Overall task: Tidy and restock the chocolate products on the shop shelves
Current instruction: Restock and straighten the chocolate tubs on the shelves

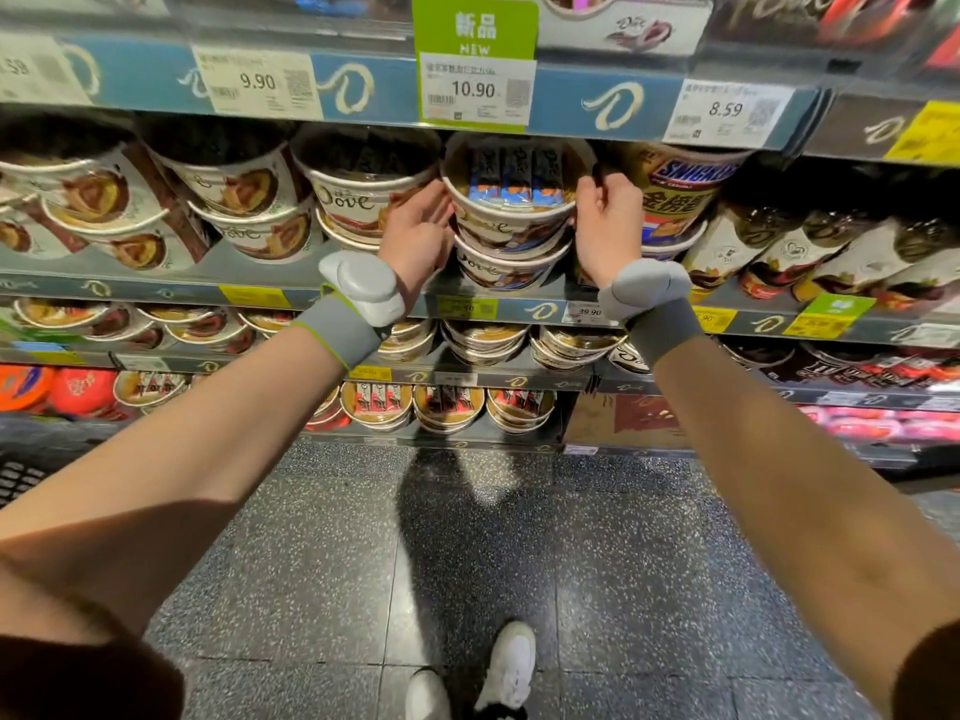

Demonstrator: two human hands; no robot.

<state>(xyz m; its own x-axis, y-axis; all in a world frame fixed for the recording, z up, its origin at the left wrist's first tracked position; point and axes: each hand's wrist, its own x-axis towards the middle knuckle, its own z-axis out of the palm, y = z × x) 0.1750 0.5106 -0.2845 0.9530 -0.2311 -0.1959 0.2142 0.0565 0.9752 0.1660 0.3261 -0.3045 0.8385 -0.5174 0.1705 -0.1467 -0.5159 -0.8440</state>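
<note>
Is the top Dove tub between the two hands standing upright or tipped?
Tipped: the white Dove paper tub leans forward, so its clear lid faces the camera and shows bars inside.

A round white paper Dove chocolate tub with a clear lid (511,192) is sitting tilted forward on top of a stack of two matching white Dove tubs (511,252) on the grey shop shelf (291,275), showing blue-wrapped bars inside. A yellow Snickers tub (680,192) is standing just beside it on the right.
</note>
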